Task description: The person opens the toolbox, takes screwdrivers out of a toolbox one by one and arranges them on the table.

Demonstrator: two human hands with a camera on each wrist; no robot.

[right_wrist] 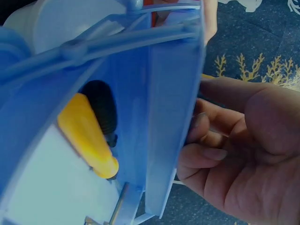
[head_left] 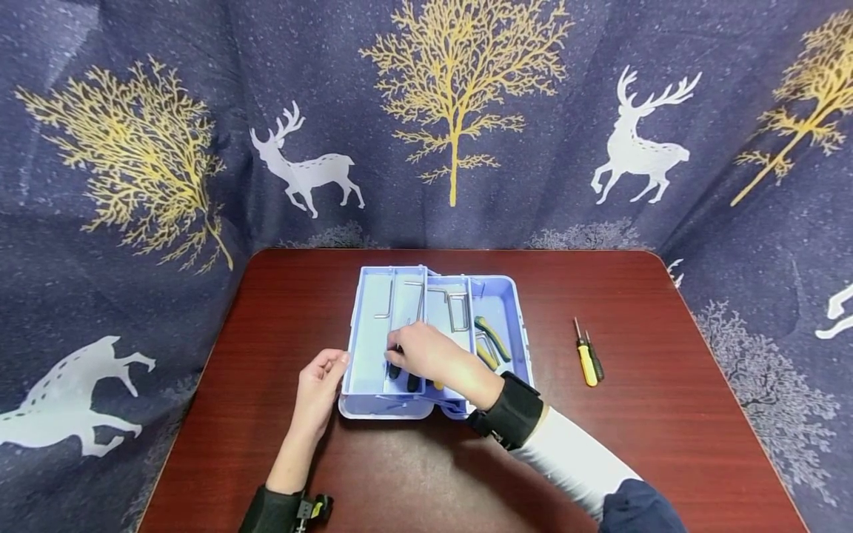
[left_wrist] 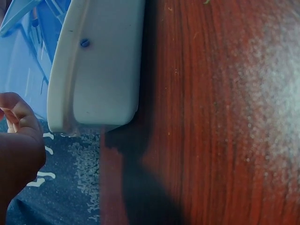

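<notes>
The left hand (head_left: 318, 389) is pinching the toolbox (head_left: 386, 406) by its left rim, seemingly steadying it; the right hand (head_left: 426, 352) is curling over black handles (head_left: 413, 383), whether gripping I cannot tell. Fanned trays (head_left: 368, 370) are giving access; screwdrivers (head_left: 588, 366) are lying rightward on the table (head_left: 286, 296).

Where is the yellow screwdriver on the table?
In the head view, the yellow screwdriver lies on the table, right of the blue toolbox and just left of a black screwdriver.

A yellow handle (right_wrist: 86, 133) lies beside a black handle (right_wrist: 101, 105) in a blue box (right_wrist: 129, 122), near a metal rod (right_wrist: 119, 204). Across a blue wall (right_wrist: 171, 117), the right hand (right_wrist: 248, 145) curls its fingers, tips partly hidden.
</notes>
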